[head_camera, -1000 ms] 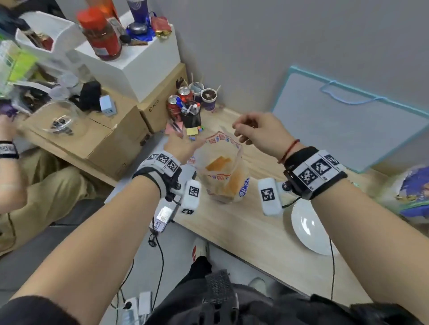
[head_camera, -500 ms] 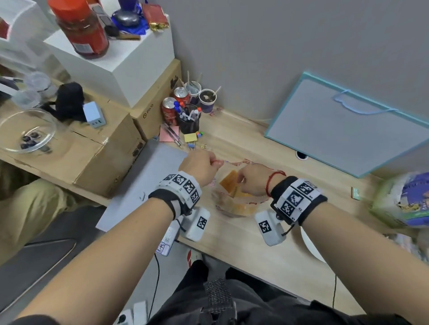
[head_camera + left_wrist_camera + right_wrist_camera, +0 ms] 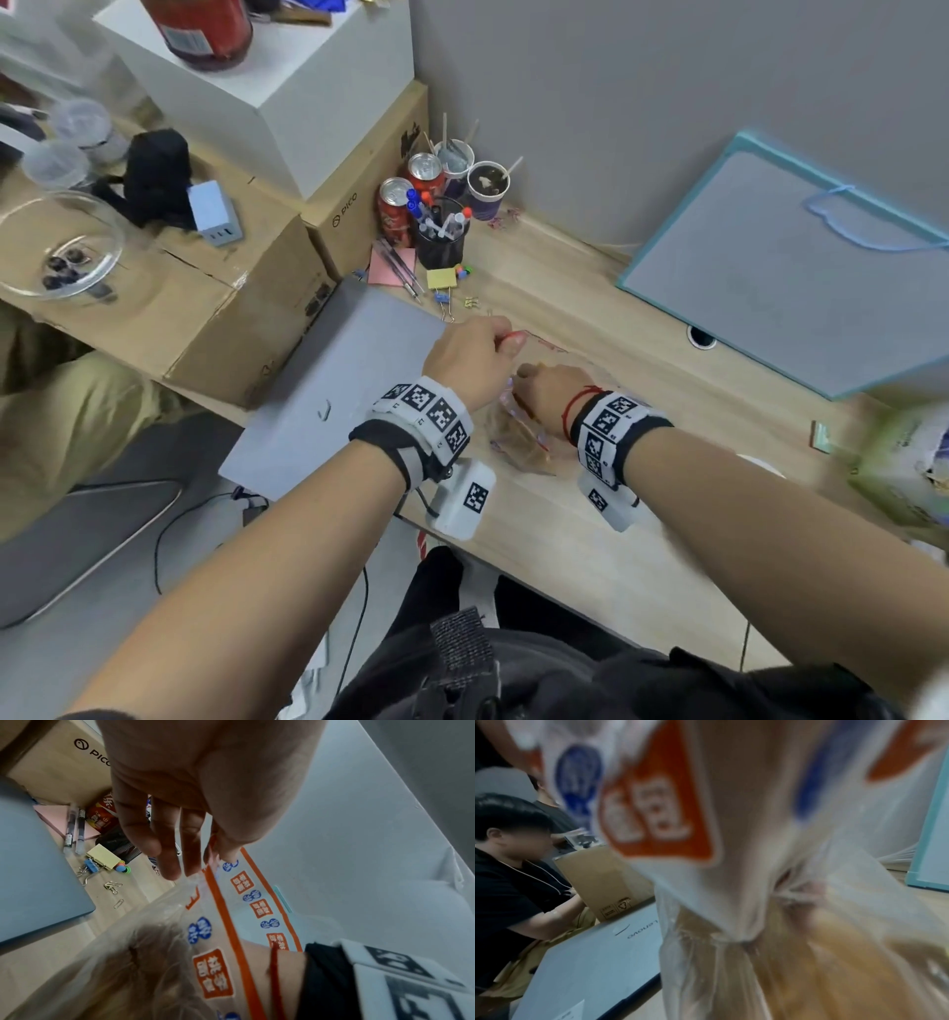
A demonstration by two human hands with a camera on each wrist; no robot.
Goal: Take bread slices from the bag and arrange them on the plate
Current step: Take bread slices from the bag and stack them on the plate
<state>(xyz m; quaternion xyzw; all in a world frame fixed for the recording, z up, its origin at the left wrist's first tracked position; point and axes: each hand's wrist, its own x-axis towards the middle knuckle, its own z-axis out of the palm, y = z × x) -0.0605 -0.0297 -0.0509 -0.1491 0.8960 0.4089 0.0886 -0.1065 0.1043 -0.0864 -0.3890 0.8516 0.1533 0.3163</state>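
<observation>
A clear plastic bread bag [image 3: 518, 444] with orange and blue print lies on the wooden desk. Brown bread slices [image 3: 154, 953] show through the plastic. My left hand [image 3: 506, 339] pinches the bag's orange-edged rim [image 3: 213, 874] between thumb and fingers [image 3: 169, 860] and holds the mouth up. My right hand [image 3: 539, 390] is pushed into the bag past the wrist, and its fingers are hidden by plastic. The right wrist view is blurred, with plastic and bread [image 3: 834, 963] all around. A sliver of the white plate [image 3: 760, 462] shows behind my right forearm.
A shut grey laptop [image 3: 334, 390] lies just left of the bag. Pen cup [image 3: 441, 241], cans, paper cups and binder clips crowd the back. A teal-edged board [image 3: 785, 267] leans at right, a green package [image 3: 904, 473] sits at the right edge, and another person [image 3: 508, 874] sits left.
My right hand dropped from above the bag down into its mouth. The bag sank lower onto the desk. My left hand kept its hold on the rim.
</observation>
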